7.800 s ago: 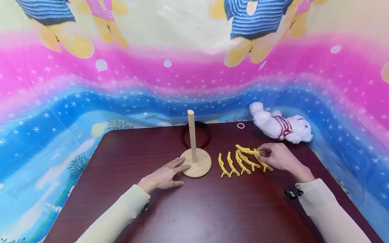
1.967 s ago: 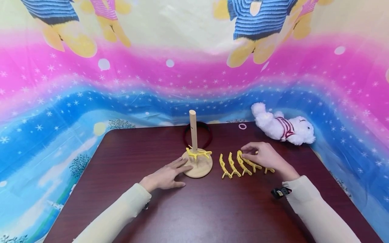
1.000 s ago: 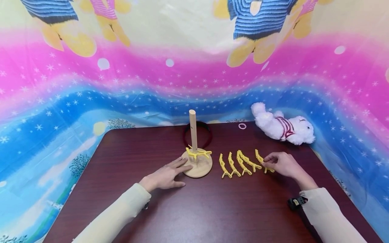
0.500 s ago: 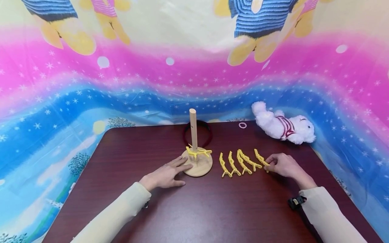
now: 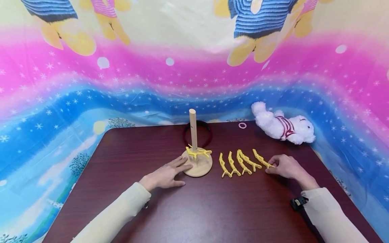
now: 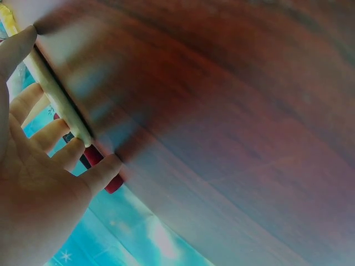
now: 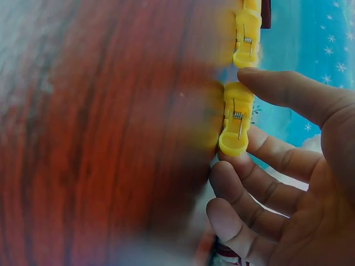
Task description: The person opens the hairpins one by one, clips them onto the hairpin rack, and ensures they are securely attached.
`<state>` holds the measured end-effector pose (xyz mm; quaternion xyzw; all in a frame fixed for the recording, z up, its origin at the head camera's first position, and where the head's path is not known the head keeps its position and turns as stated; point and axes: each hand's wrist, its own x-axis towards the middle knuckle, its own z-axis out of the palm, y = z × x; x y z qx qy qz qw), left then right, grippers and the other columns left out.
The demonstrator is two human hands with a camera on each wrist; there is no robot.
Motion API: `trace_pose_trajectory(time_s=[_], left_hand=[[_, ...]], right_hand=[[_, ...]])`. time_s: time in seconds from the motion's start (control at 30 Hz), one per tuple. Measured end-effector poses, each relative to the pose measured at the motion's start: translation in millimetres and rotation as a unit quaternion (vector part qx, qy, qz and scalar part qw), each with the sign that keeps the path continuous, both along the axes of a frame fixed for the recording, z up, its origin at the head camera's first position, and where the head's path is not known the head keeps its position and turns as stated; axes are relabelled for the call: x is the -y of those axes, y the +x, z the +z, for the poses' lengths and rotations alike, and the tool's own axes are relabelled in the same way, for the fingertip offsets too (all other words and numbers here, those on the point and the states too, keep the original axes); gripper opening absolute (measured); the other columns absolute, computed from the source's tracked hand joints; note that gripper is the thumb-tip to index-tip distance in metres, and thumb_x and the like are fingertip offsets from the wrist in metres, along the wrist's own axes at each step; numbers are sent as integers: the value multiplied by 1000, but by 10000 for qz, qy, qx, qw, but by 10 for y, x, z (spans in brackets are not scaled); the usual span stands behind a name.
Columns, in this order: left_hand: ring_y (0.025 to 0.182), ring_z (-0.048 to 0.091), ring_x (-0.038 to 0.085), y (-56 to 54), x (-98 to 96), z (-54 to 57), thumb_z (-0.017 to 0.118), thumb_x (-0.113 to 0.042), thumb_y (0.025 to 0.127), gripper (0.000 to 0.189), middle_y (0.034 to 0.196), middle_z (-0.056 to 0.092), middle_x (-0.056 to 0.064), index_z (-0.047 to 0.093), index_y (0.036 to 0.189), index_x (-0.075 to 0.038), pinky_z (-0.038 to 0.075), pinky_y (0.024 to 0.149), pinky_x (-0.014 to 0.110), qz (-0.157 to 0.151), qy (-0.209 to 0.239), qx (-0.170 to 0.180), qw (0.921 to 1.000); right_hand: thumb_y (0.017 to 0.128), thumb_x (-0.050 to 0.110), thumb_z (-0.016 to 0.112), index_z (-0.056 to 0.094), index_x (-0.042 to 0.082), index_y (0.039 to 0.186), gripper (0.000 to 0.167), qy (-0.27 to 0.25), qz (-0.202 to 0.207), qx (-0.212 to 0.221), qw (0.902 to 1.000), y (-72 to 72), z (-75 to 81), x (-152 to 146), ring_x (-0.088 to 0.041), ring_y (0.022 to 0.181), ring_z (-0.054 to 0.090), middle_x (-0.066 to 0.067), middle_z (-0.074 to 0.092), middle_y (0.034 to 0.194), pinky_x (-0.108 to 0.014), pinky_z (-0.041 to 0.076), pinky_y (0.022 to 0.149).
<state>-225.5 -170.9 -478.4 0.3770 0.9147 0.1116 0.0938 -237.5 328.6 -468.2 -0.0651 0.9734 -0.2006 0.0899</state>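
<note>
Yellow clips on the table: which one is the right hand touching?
The rightmost clip in the head view: the right hand holds its near end. No hand touches the other clips in that row.

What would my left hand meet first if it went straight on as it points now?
The left hand, its fingers at the wooden base, would likely meet the yellow clip at the post first; depth leaves its height unclear.

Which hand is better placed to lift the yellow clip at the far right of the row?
Probably the right hand: its thumb and fingers are at the near end of that clip. The left hand is beyond the other clips, its fingers on the stand.
</note>
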Motion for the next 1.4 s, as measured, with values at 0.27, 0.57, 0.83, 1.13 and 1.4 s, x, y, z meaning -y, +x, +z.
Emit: trace_pose_trajectory(time_s=[0.27,0.57,0.83,1.13,1.4], left_hand=[[155,16,35,0,2,-5,67,-44,94,72,167,21,12,36,156,-25,31,120,52,3,-13,-2,10000],[156,16,35,-9,0,-8,66,-45,94,72,167,21,12,36,156,-26,31,119,53,16,-3,32,10000],[156,16,35,-13,2,-14,68,-43,94,72,167,21,12,36,156,-25,31,119,54,40,11,24,10000],[156,16,35,0,1,-9,67,-44,94,72,167,21,12,36,156,-25,31,119,53,17,-6,18,10000],[156,15,34,-11,0,-20,66,-45,94,73,167,19,12,35,157,-26,30,120,52,20,-62,-11,10000]], right_hand=[[73,45,85,70,12,89,39,134,-10,-81,9999,-20,-6,23,-17,72,52,1,65,80,-29,40,63],[75,40,83,73,13,88,31,213,-15,-278,9994,-40,-4,-8,-18,73,53,1,66,79,-30,40,63],[79,37,81,77,13,94,28,103,28,-720,9973,-38,60,-31,-20,78,61,0,74,85,-32,45,66],[82,36,81,77,11,103,33,-145,14,-1166,9931,-47,123,71,-28,88,69,-10,77,97,-42,53,74],[83,33,80,78,13,105,30,-313,291,-1539,9872,-79,184,247,-25,86,71,-8,78,94,-39,54,72]])
